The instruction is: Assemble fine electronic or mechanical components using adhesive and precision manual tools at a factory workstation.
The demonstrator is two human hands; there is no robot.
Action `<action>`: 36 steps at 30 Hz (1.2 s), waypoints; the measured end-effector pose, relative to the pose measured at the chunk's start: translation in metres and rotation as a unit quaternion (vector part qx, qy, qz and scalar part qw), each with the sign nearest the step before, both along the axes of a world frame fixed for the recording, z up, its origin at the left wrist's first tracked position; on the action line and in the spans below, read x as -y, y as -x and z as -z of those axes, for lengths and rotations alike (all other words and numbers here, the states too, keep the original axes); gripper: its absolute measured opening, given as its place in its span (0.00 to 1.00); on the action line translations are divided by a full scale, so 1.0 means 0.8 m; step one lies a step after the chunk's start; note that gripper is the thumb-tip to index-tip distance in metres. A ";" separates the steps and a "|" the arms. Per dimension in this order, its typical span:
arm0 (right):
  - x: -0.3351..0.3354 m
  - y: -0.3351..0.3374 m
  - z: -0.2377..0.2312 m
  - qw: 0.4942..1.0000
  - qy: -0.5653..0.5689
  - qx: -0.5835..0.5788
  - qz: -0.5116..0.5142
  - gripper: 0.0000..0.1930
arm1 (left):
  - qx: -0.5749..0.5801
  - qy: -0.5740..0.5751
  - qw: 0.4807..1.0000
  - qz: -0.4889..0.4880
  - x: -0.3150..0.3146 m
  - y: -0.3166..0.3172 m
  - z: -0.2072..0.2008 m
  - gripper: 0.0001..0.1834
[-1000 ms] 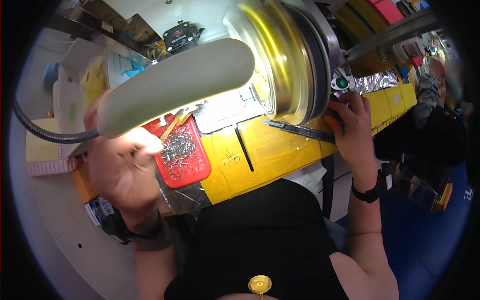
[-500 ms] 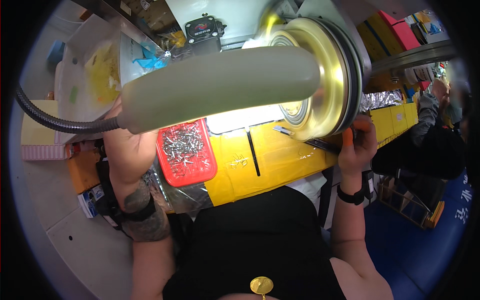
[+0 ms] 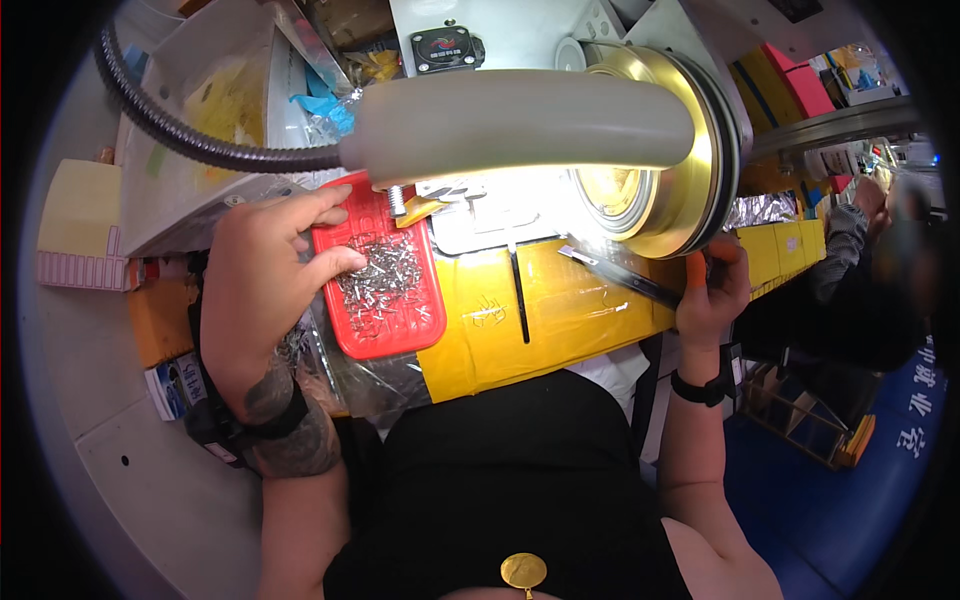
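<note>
My left hand (image 3: 265, 265) is open at the left edge of a red plastic tray (image 3: 395, 345), thumb and fingers apart over it. Small silvery metal pins (image 3: 385, 285) lie heaped in the tray. At the lower right of a brass-coloured wheel (image 3: 690, 170), my right hand (image 3: 715, 300) has its fingers curled together, with an orange cover on one digit. What they hold, if anything, is hidden. A slim dark tool with a bright tip (image 3: 620, 275) lies across the yellow surface, its far end beside my right hand. A black stick (image 3: 520, 295) lies on that surface.
A long grey lamp (image 3: 530, 120) on a flexible neck (image 3: 215, 150) hangs over the work, lighting a white pad (image 3: 490, 225). Yellow tape covers the bench edge (image 3: 470, 360). A pale bin (image 3: 170, 200) stands at the left. Another person's sleeve (image 3: 850, 240) shows at right.
My left hand has come out from behind the lamp to the red tray, its fingers now showing. The lamp appears higher and farther right in view. My right hand stays by the wheel.
</note>
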State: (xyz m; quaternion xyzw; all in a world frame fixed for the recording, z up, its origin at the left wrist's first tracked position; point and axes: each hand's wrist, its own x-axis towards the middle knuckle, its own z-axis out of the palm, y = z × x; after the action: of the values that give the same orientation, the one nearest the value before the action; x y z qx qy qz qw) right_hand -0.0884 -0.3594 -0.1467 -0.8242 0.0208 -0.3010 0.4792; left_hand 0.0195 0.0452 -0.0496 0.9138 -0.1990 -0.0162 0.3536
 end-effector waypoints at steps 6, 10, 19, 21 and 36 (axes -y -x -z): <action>-0.002 -0.002 -0.002 1.000 -0.009 0.005 0.010 0.07 | -0.105 0.180 0.978 -0.019 0.015 0.006 -0.001 0.18; 0.001 -0.005 0.008 0.999 -0.023 0.032 0.004 0.08 | -0.161 0.369 0.915 0.004 0.038 0.005 0.030 0.15; 0.002 -0.004 0.002 0.999 -0.026 0.018 0.005 0.09 | -0.058 0.333 0.940 -0.052 0.041 0.006 0.045 0.04; 0.001 -0.006 0.001 0.999 -0.030 0.022 0.008 0.09 | -0.057 0.342 0.936 -0.057 0.040 0.004 0.048 0.06; 0.000 -0.007 -0.001 0.999 -0.032 0.021 0.009 0.08 | 0.012 0.317 0.948 0.007 0.017 -0.001 0.090 0.13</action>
State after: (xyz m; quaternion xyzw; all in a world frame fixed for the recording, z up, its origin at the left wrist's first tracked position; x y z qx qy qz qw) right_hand -0.0831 -0.3594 -0.1462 -0.8017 0.0272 -0.3218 0.5029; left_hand 0.0200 0.0319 -0.1213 0.7532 -0.2046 0.0564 0.6226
